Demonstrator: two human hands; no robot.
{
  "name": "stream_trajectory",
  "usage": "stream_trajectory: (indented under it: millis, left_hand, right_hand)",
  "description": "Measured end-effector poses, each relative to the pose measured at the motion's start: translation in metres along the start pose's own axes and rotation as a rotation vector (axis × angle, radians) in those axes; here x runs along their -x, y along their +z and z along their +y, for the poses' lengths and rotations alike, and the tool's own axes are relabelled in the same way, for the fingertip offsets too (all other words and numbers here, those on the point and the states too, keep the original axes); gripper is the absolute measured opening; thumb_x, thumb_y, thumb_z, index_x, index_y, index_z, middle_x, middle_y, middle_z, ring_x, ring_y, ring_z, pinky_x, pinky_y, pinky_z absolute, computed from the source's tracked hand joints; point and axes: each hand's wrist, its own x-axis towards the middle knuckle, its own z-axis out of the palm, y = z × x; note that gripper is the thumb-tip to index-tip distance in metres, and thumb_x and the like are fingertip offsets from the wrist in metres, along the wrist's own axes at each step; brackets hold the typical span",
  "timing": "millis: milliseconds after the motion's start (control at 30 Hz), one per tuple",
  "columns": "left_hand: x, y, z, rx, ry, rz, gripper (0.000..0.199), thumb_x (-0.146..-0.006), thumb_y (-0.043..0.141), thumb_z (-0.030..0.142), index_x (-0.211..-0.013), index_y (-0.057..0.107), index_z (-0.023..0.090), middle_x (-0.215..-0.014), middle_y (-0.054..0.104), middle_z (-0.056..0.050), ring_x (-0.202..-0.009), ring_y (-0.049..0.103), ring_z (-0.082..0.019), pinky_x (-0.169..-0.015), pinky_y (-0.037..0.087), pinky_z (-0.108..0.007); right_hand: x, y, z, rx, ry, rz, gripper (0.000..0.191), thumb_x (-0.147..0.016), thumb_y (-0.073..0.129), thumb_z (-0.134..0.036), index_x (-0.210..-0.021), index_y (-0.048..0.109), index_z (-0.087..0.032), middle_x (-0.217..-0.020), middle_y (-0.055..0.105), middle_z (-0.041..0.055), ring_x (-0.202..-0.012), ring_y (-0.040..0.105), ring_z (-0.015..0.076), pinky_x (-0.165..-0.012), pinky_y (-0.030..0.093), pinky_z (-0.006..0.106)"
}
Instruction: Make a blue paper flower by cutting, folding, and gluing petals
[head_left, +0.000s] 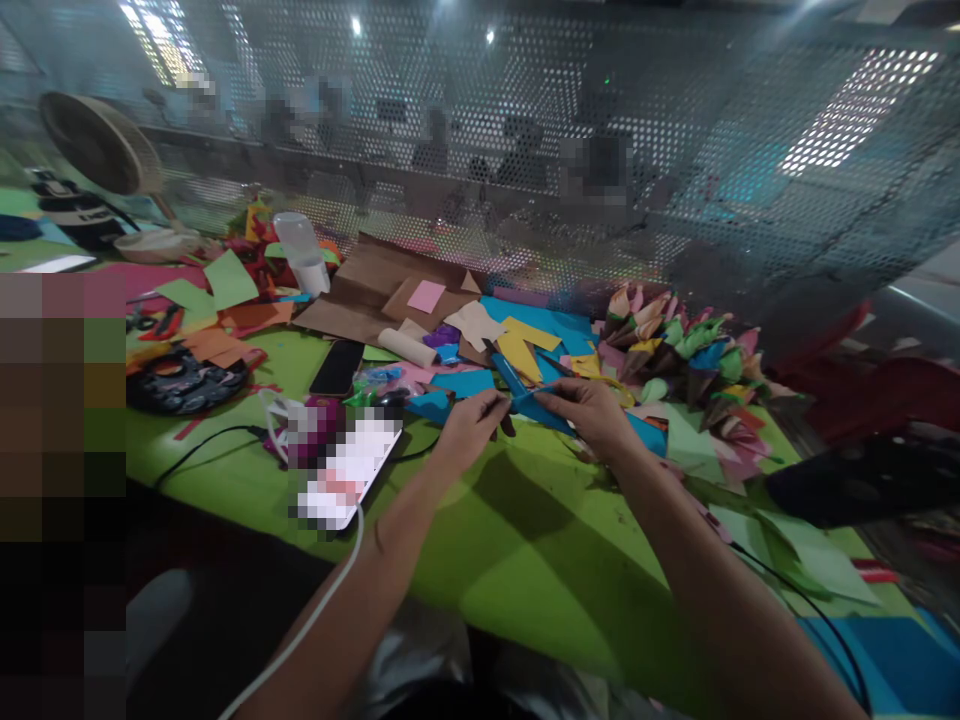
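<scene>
Over the green tabletop, a folded piece of blue paper (548, 413) is stretched between my two hands. My left hand (472, 423) pinches its left end with thumb and finger. From the other side, my right hand (589, 412) grips it with the fingertips, partly covering it. Just behind the fingers lie a rolled blue strip (510, 376) and yellow paper pieces (523, 352). Beside my left hand is another blue paper piece (463, 384). Exact folds are too small to make out.
Folded paper flowers (679, 345) crowd the back right. A lit phone (356, 475) with a white cable lies left of my left arm, near a dark phone (337, 368). Brown sheets (352, 290), a clear bottle (300, 250) and a fan (101, 145) stand farther back, before a perforated metal screen (465, 170).
</scene>
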Motion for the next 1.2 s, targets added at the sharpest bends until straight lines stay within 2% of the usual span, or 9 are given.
stream_trajectory:
  millis: [167, 433, 567, 633, 700, 767, 833, 967, 1200]
  left_hand:
    - [-0.002, 0.0, -0.004, 0.042, -0.006, 0.027, 0.027, -0.093, 0.053, 0.044, -0.081, 0.058, 0.02, -0.072, 0.064, 0.0, -0.06, 0.051, -0.013, -0.059, 0.038, -0.027]
    - [-0.003, -0.002, -0.006, 0.003, -0.031, 0.14, 0.023, -0.094, 0.051, 0.039, -0.081, 0.055, 0.021, -0.074, 0.063, 0.0, -0.068, 0.053, -0.015, -0.065, 0.04, -0.028]
    - [-0.001, 0.0, -0.001, -0.023, 0.02, 0.06, 0.025, -0.094, 0.053, 0.046, -0.091, 0.058, 0.021, -0.082, 0.062, -0.001, -0.077, 0.055, -0.017, -0.071, 0.039, -0.029]
    - [0.0, 0.002, 0.0, 0.009, 0.005, 0.002, 0.029, -0.093, 0.054, 0.048, -0.083, 0.055, 0.021, -0.075, 0.057, 0.001, -0.071, 0.051, -0.015, -0.068, 0.037, -0.028]
    - [-0.001, 0.005, -0.001, 0.075, -0.042, 0.004, 0.037, -0.091, 0.055, 0.051, -0.071, 0.047, 0.021, -0.065, 0.047, 0.004, -0.064, 0.044, -0.013, -0.064, 0.033, -0.028]
    - [-0.001, 0.009, -0.003, 0.221, -0.117, 0.064, 0.04, -0.088, 0.057, 0.054, -0.07, 0.043, 0.021, -0.062, 0.04, 0.006, -0.06, 0.038, -0.011, -0.06, 0.03, -0.027]
    - [-0.001, 0.011, -0.006, 0.39, -0.181, 0.098, 0.042, -0.084, 0.061, 0.058, -0.072, 0.042, 0.022, -0.061, 0.037, 0.007, -0.057, 0.035, -0.01, -0.058, 0.03, -0.026]
    - [0.0, 0.013, -0.008, 0.531, -0.193, 0.069, 0.044, -0.079, 0.064, 0.061, -0.075, 0.048, 0.02, -0.063, 0.045, 0.005, -0.058, 0.04, -0.01, -0.06, 0.034, -0.025]
    - [0.004, 0.015, -0.004, 0.607, -0.172, -0.009, 0.042, -0.078, 0.069, 0.057, -0.075, 0.05, 0.02, -0.063, 0.047, 0.005, -0.058, 0.039, -0.009, -0.058, 0.031, -0.026]
  right_hand:
    - [0.0, 0.001, 0.001, 0.009, 0.015, 0.022, 0.055, -0.054, 0.081, -0.07, -0.063, 0.066, -0.018, -0.055, 0.053, -0.0033, -0.052, 0.043, 0.0112, -0.05, 0.034, 0.026]
    - [-0.002, -0.003, 0.001, 0.077, -0.037, -0.03, 0.054, -0.058, 0.079, -0.07, -0.065, 0.066, -0.018, -0.061, 0.058, -0.0011, -0.058, 0.05, 0.0135, -0.057, 0.042, 0.028]
    - [-0.003, -0.002, 0.007, 0.131, -0.062, -0.072, 0.05, -0.062, 0.078, -0.067, -0.069, 0.07, -0.017, -0.061, 0.062, 0.0002, -0.057, 0.052, 0.0143, -0.057, 0.042, 0.028]
    - [-0.002, 0.0, 0.008, 0.138, -0.082, -0.108, 0.049, -0.065, 0.076, -0.065, -0.072, 0.073, -0.017, -0.063, 0.065, 0.0012, -0.058, 0.055, 0.0154, -0.058, 0.044, 0.029]
    - [0.0, 0.002, 0.006, 0.124, -0.102, -0.109, 0.048, -0.066, 0.077, -0.062, -0.082, 0.076, -0.017, -0.066, 0.068, 0.0022, -0.061, 0.059, 0.0168, -0.059, 0.046, 0.029]
    - [0.004, 0.004, 0.002, 0.097, -0.128, -0.051, 0.049, -0.066, 0.079, -0.057, -0.096, 0.077, -0.019, -0.072, 0.072, 0.0035, -0.066, 0.063, 0.0188, -0.061, 0.05, 0.03]
    - [0.009, 0.006, -0.002, 0.085, -0.17, 0.016, 0.046, -0.065, 0.082, -0.051, -0.101, 0.078, -0.022, -0.085, 0.076, 0.0057, -0.077, 0.067, 0.0215, -0.068, 0.053, 0.032]
    - [0.015, 0.007, -0.004, 0.146, -0.184, 0.124, 0.033, -0.064, 0.08, -0.042, -0.091, 0.081, -0.023, -0.086, 0.078, 0.0071, -0.082, 0.069, 0.0243, -0.07, 0.054, 0.034]
    - [0.016, 0.005, 0.006, 0.245, -0.228, 0.274, 0.028, -0.064, 0.079, -0.047, -0.083, 0.083, -0.027, -0.082, 0.078, 0.0041, -0.075, 0.066, 0.0213, -0.074, 0.053, 0.035]
